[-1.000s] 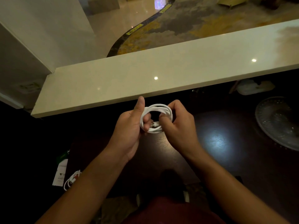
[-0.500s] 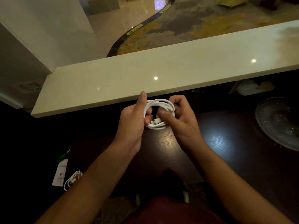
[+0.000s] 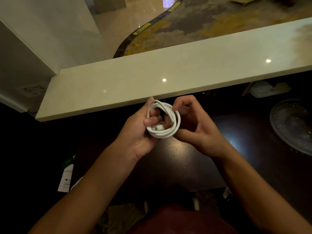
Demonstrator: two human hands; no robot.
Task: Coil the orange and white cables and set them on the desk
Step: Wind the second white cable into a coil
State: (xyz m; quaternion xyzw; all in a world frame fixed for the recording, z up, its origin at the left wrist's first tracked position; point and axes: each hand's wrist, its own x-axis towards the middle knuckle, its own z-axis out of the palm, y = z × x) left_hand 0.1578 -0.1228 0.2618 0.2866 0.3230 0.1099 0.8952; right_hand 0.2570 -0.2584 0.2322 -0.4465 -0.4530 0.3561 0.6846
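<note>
The right hand [image 3: 194, 125] has let go of the plug; its fingers now pinch the cable [image 3: 164, 121], looped round the left hand's [image 3: 140, 130] curled fingers. The coil looks almost done.

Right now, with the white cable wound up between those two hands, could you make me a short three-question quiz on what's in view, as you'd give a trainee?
1. True or false: the coiled white cable lies flat on the dark wooden desk.
2. Which hand has fingers through the coil: A) left hand B) right hand C) neither?
3. Fill in: to the right on the desk sits a clear patterned glass ____.

Key
1. False; both hands hold it above the desk.
2. A; the right hand pinches the coil's rim from the other side.
3. Plate.
</note>
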